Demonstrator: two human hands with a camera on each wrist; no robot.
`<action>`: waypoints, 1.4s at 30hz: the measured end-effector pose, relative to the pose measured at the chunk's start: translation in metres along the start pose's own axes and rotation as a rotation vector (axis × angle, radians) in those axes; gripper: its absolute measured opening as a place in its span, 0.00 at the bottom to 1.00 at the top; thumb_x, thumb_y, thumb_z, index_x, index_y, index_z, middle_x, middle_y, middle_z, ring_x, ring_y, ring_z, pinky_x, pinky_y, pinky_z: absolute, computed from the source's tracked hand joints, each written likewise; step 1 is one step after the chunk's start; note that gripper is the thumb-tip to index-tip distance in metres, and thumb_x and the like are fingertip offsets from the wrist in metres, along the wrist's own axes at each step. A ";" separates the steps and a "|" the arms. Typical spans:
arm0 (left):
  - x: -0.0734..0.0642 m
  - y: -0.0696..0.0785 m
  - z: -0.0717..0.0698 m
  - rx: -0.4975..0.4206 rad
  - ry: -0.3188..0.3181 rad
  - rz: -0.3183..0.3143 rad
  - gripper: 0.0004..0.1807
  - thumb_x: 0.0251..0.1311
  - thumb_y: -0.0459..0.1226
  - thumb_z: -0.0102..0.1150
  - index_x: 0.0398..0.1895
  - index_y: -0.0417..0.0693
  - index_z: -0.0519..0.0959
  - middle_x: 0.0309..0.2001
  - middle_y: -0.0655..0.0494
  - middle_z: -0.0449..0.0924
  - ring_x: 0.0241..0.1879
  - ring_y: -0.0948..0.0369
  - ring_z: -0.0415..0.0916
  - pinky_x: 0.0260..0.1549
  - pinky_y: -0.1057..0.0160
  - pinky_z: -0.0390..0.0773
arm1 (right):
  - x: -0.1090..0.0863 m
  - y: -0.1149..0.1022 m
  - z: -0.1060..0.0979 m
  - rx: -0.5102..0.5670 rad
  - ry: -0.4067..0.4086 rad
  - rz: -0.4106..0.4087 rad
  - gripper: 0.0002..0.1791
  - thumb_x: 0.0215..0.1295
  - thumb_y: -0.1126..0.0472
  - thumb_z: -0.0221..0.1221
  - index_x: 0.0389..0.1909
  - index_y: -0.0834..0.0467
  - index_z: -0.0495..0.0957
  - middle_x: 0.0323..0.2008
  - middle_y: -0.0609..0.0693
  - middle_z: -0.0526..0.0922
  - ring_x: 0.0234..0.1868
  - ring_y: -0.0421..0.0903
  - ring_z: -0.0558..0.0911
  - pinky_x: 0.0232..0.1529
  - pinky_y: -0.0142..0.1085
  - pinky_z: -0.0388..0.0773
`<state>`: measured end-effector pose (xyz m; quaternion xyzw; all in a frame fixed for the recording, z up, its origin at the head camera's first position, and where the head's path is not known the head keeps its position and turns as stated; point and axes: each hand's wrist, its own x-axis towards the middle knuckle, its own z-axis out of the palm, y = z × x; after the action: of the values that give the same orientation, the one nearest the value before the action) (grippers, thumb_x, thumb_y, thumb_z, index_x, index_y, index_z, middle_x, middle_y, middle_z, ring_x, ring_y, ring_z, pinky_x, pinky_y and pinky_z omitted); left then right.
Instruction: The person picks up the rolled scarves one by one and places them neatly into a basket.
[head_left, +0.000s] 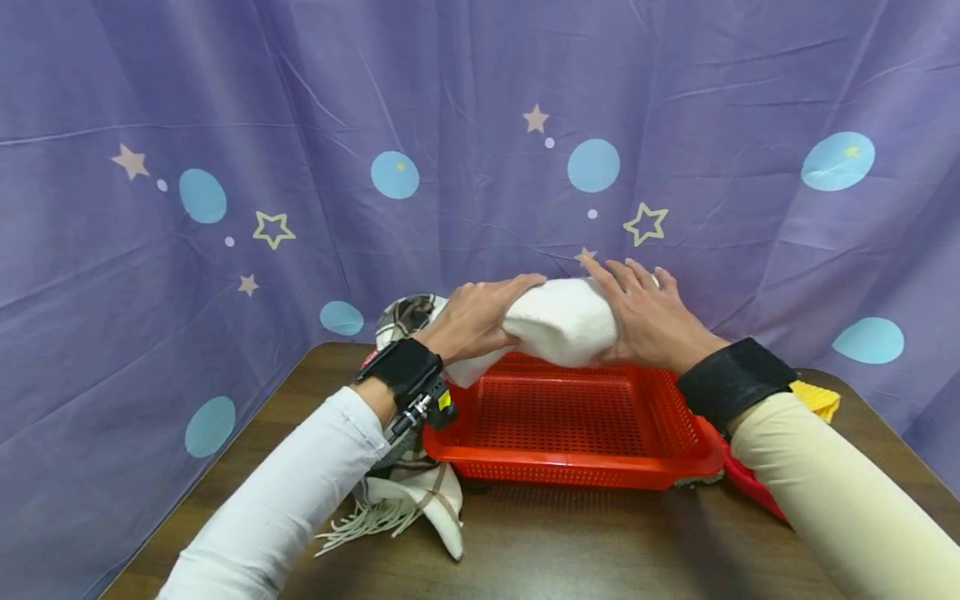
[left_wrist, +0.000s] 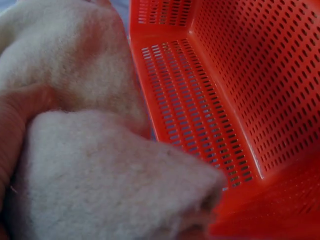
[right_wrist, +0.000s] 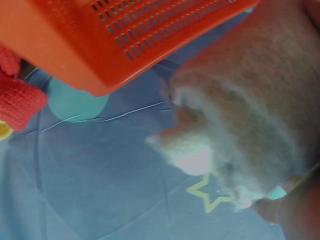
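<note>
Both hands hold a white fuzzy folded cloth (head_left: pixel 562 321) above the far side of a red perforated plastic basket (head_left: pixel 562 460). My left hand (head_left: pixel 476 315) grips its left part, the thumb pressed into the fabric (left_wrist: pixel 90 170) in the left wrist view. On the right end, my right hand (head_left: pixel 652 321) holds it between thumb and spread fingers. Layered folds of the cloth (right_wrist: pixel 250 95) show in the right wrist view. A plaid scarf (head_left: pixel 438 487) with white fringe lies at the basket's left; whether it joins the white cloth is hidden behind the left hand and wrist.
At the right, partly behind the right forearm, are a yellow knitted item (head_left: pixel 817 400) and a red item (head_left: pixel 753 483). Something greyish pokes out under the basket's right corner. The brown wooden table (head_left: pixel 570 550) backs onto a purple patterned curtain (head_left: pixel 480 100).
</note>
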<state>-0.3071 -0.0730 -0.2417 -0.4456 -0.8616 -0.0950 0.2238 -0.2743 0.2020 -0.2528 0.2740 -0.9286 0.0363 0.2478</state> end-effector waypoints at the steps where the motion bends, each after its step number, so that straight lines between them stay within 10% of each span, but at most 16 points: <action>1: 0.002 0.001 0.001 0.002 0.000 0.005 0.41 0.51 0.44 0.76 0.69 0.51 0.69 0.58 0.50 0.82 0.44 0.50 0.84 0.37 0.48 0.82 | -0.001 0.002 0.000 -0.001 0.013 -0.005 0.73 0.35 0.42 0.81 0.80 0.54 0.46 0.64 0.67 0.70 0.66 0.68 0.68 0.60 0.70 0.60; 12: 0.015 0.002 0.012 0.129 0.022 -0.008 0.38 0.52 0.47 0.77 0.63 0.46 0.71 0.48 0.47 0.83 0.45 0.50 0.82 0.38 0.51 0.83 | -0.003 0.015 0.004 0.008 0.129 0.045 0.34 0.41 0.54 0.81 0.45 0.62 0.74 0.37 0.64 0.81 0.37 0.66 0.82 0.31 0.62 0.76; 23: 0.019 -0.014 0.020 0.202 0.231 -0.225 0.26 0.47 0.42 0.75 0.48 0.44 0.75 0.39 0.45 0.83 0.36 0.45 0.81 0.33 0.46 0.81 | 0.004 0.026 -0.005 0.016 0.195 0.128 0.22 0.46 0.68 0.69 0.44 0.60 0.75 0.34 0.65 0.80 0.34 0.67 0.81 0.31 0.65 0.75; 42: 0.018 -0.015 0.045 0.065 0.002 -0.424 0.28 0.53 0.45 0.66 0.60 0.54 0.79 0.47 0.47 0.85 0.47 0.44 0.83 0.42 0.44 0.81 | -0.002 0.029 0.028 0.176 0.015 0.354 0.23 0.52 0.61 0.69 0.51 0.58 0.78 0.44 0.66 0.84 0.43 0.72 0.81 0.38 0.67 0.74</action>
<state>-0.3424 -0.0521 -0.2724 -0.2467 -0.9385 -0.1124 0.2137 -0.3003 0.2216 -0.2761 0.1266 -0.9536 0.1626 0.2195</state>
